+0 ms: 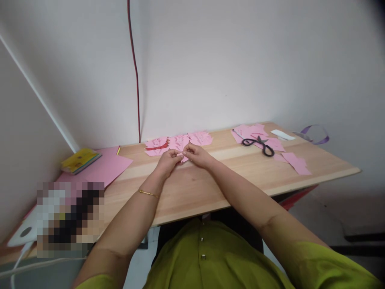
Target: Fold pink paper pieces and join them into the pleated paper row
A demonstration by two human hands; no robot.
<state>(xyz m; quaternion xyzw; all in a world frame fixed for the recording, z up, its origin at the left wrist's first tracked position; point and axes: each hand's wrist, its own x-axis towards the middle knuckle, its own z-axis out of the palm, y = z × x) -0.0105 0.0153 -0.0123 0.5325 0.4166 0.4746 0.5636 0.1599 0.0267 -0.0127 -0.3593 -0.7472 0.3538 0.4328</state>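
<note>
- Where the two forearms converge near the middle of the tabletop (195, 188), the left hand (169, 161) and right hand (197, 155) meet fingertip to fingertip.
- Fingers of both hands closed in a pinch on a small pink piece (184, 158) of paper; its lower edge shows just beneath the fingertips, the rest covered.
- Just beyond the hands, toward the wall (240, 60): a row of three jagged-edged pink cutouts (201, 139), side by side. Dark red markings on them, too small to read. Across the leftmost, a red band (158, 147).
- Off to the right, well apart from the hands: scissors (260, 141) with black handles, blades parted, resting partly on a cluster of pink scraps (243, 133).
- Nearer the front edge from there, a loose pink offcut (297, 163) lies flat.
- Close to the right end, a white strip (282, 135); past it, a looped purple strap (323, 139).
- Left side: large pink sheets (112, 170), a yellow packet (80, 160) lying over their far left part. Small yellow strip (118, 150) at the sheets' far edge.
- Left front corner: white object (24, 230) with a dark round spot, partly behind a pixelated patch; contents there cannot be told.
- Dark red cable (136, 80) hangs down the wall, behind the row.
- Gold bracelet (148, 194) on the left wrist; green sleeve (337, 263) on the right arm.
</note>
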